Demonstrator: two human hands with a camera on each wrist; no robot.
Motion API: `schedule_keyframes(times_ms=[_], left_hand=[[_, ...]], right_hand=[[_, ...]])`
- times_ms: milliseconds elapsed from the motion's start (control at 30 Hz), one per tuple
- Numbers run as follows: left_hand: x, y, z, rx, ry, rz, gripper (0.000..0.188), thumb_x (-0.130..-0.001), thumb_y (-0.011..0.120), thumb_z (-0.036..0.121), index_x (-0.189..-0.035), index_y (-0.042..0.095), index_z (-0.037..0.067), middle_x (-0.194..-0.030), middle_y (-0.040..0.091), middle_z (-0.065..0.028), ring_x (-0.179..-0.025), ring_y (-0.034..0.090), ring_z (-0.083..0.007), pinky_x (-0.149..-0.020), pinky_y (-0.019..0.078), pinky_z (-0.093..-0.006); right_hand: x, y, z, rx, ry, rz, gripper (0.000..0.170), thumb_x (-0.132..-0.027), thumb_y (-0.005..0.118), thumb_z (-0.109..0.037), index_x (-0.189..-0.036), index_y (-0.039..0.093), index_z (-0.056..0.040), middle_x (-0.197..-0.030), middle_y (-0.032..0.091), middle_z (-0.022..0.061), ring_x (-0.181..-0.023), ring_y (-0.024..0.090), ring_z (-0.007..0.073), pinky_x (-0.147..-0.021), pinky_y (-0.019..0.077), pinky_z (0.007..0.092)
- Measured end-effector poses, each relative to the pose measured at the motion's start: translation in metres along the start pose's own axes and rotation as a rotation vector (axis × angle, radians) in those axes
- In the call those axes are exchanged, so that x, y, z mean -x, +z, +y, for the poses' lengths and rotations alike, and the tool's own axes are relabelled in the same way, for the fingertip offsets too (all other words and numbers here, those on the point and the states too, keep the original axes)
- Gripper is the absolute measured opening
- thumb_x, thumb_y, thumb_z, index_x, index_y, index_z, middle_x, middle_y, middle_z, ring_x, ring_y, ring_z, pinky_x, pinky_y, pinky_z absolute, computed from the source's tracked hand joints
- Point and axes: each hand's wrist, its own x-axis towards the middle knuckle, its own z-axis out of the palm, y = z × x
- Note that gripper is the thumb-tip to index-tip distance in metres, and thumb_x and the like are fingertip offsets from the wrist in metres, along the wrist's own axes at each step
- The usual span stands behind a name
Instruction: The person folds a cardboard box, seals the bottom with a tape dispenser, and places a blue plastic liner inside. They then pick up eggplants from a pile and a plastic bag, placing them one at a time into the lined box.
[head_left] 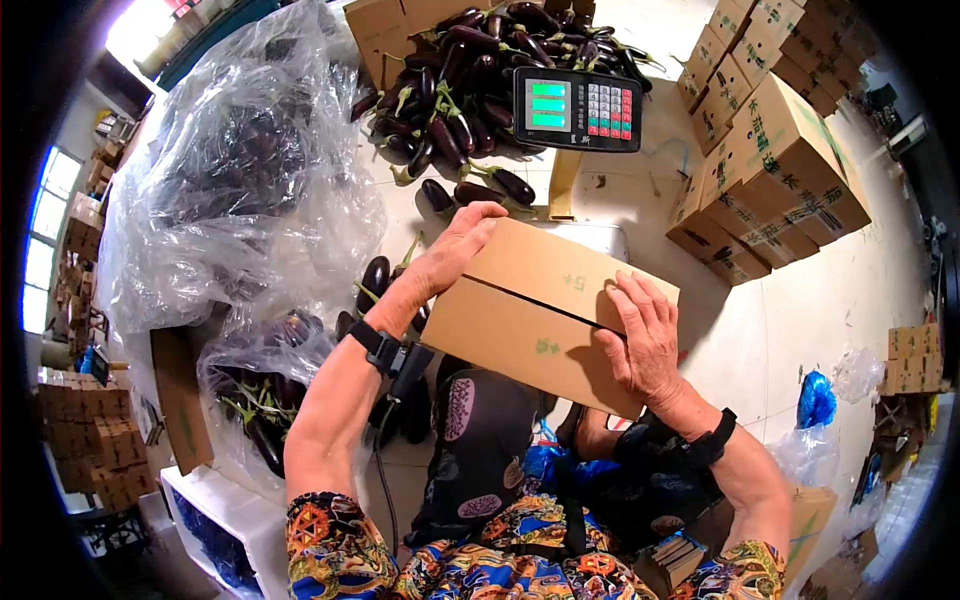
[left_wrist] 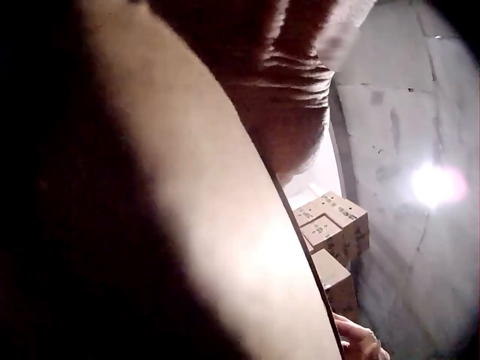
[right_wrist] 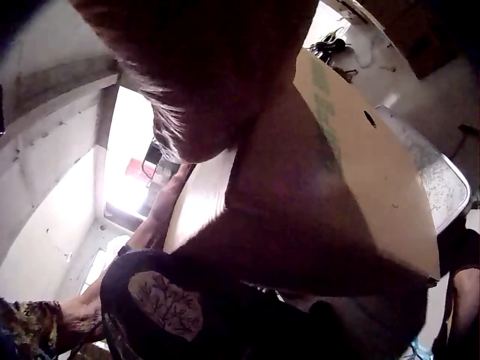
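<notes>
A brown cardboard box (head_left: 500, 335) lies in front of the person, its two top flaps folded down with a narrow dark gap between them. Small green marks show on the flaps. At the box's far left corner, the left hand (head_left: 455, 250) rests with its fingers along the edge. The right hand (head_left: 643, 340) lies across the right end of the top, fingers spread over the flaps. The right wrist view shows the box's side (right_wrist: 337, 165) with green print and a hole, above a metal scale pan (right_wrist: 442, 180). In the left wrist view a pale blurred box surface (left_wrist: 217, 202) fills the middle.
Behind the box stands a scale display (head_left: 577, 110) with green digits. Many eggplants (head_left: 465, 90) are heaped beyond it. Clear plastic sheeting (head_left: 240, 190) covers more at left. Printed cartons (head_left: 780, 170) are stacked at right. A white foam box (head_left: 225, 530) sits lower left.
</notes>
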Motion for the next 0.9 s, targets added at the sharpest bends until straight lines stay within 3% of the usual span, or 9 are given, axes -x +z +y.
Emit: schedule_keyframes(times_ms=[67, 200, 300, 400, 533, 600, 733, 767, 900], left_hand=[[0.002, 0.005, 0.002, -0.031, 0.018, 0.061, 0.035, -0.100, 0.041, 0.030, -0.124, 0.051, 0.006, -0.118, 0.049, -0.0115, -0.113, 0.049, -0.0225, -0.101, 0.0368, -0.0325], [0.000, 0.011, 0.010, -0.168, 0.095, 0.204, 0.024, -0.098, 0.050, 0.023, -0.114, 0.057, 0.005, -0.102, 0.058, -0.0063, -0.094, 0.055, -0.0156, -0.087, 0.0445, -0.0275], [-0.001, 0.019, 0.016, -0.037, 0.044, 0.239, 0.021, -0.099, 0.049, 0.021, -0.110, 0.059, 0.004, -0.095, 0.060, -0.0026, -0.089, 0.055, -0.0108, -0.081, 0.0457, -0.0250], [-0.001, 0.022, 0.019, -0.155, 0.059, 0.288, 0.021, -0.098, 0.051, 0.020, -0.109, 0.059, 0.004, -0.096, 0.062, -0.0049, -0.090, 0.057, -0.0136, -0.081, 0.0465, -0.0269], [0.001, 0.033, 0.026, -0.296, 0.092, 0.334, 0.022, -0.095, 0.055, 0.021, -0.107, 0.060, 0.003, -0.091, 0.065, -0.0089, -0.085, 0.061, -0.0195, -0.080, 0.0483, -0.0316], [-0.002, 0.038, 0.020, -0.234, 0.065, 0.315, 0.023, -0.095, 0.055, 0.022, -0.107, 0.061, 0.004, -0.091, 0.065, -0.0081, -0.085, 0.060, -0.0169, -0.079, 0.0484, -0.0307], [-0.012, 0.059, 0.039, -0.158, 0.016, 0.269, 0.022, -0.096, 0.055, 0.021, -0.107, 0.060, 0.002, -0.093, 0.064, -0.0061, -0.086, 0.058, -0.0137, -0.079, 0.0475, -0.0272], [-0.012, 0.062, 0.043, -0.217, 0.049, 0.266, 0.022, -0.096, 0.056, 0.020, -0.108, 0.059, 0.002, -0.095, 0.064, -0.0069, -0.088, 0.058, -0.0142, -0.080, 0.0472, -0.0270], [-0.016, 0.062, 0.037, -0.271, 0.070, 0.238, 0.020, -0.096, 0.054, 0.015, -0.110, 0.057, 0.000, -0.098, 0.062, -0.0070, -0.090, 0.056, -0.0143, -0.083, 0.0455, -0.0271]], right_hand=[[-0.002, 0.000, 0.000, 0.021, 0.027, 0.004, 0.051, -0.085, 0.064, -0.030, -0.125, 0.054, -0.0003, -0.136, 0.050, 0.0159, -0.129, 0.042, 0.0327, -0.105, 0.0311, 0.0430], [-0.004, 0.001, 0.008, 0.105, 0.112, -0.033, 0.057, -0.086, 0.062, -0.035, -0.130, 0.050, -0.0011, -0.139, 0.046, 0.0172, -0.131, 0.038, 0.0350, -0.106, 0.0284, 0.0451], [-0.010, 0.002, 0.031, 0.182, 0.258, -0.071, 0.066, -0.090, 0.055, -0.047, -0.137, 0.044, -0.0018, -0.143, 0.041, 0.0188, -0.133, 0.033, 0.0388, -0.106, 0.0266, 0.0500], [-0.013, 0.000, 0.056, 0.067, 0.280, -0.129, 0.069, -0.090, 0.053, -0.050, -0.136, 0.044, 0.0002, -0.134, 0.048, 0.0198, -0.126, 0.039, 0.0388, -0.103, 0.0312, 0.0476], [-0.014, -0.003, 0.075, 0.081, 0.142, -0.165, 0.065, -0.090, 0.056, -0.047, -0.132, 0.046, 0.0010, -0.122, 0.055, 0.0187, -0.111, 0.051, 0.0390, -0.095, 0.0429, 0.0454], [-0.015, -0.026, 0.080, -0.024, 0.227, -0.286, 0.060, -0.090, 0.056, -0.046, -0.131, 0.048, -0.0023, -0.121, 0.056, 0.0182, -0.108, 0.053, 0.0390, -0.094, 0.0452, 0.0477], [-0.011, -0.067, 0.110, -0.080, 0.354, -0.542, 0.051, -0.091, 0.055, -0.041, -0.129, 0.052, -0.0065, -0.121, 0.059, 0.0168, -0.113, 0.056, 0.0353, -0.095, 0.0466, 0.0434], [0.003, -0.068, 0.125, -0.051, 0.339, -0.453, 0.045, -0.091, 0.060, -0.032, -0.126, 0.054, -0.0041, -0.110, 0.064, 0.0169, -0.101, 0.061, 0.0349, -0.088, 0.0499, 0.0392], [0.101, -0.041, 0.200, -0.182, 0.630, -0.339, 0.037, -0.093, 0.058, -0.032, -0.119, 0.059, -0.0056, -0.103, 0.066, 0.0197, -0.094, 0.064, 0.0362, -0.082, 0.0514, 0.0406]])
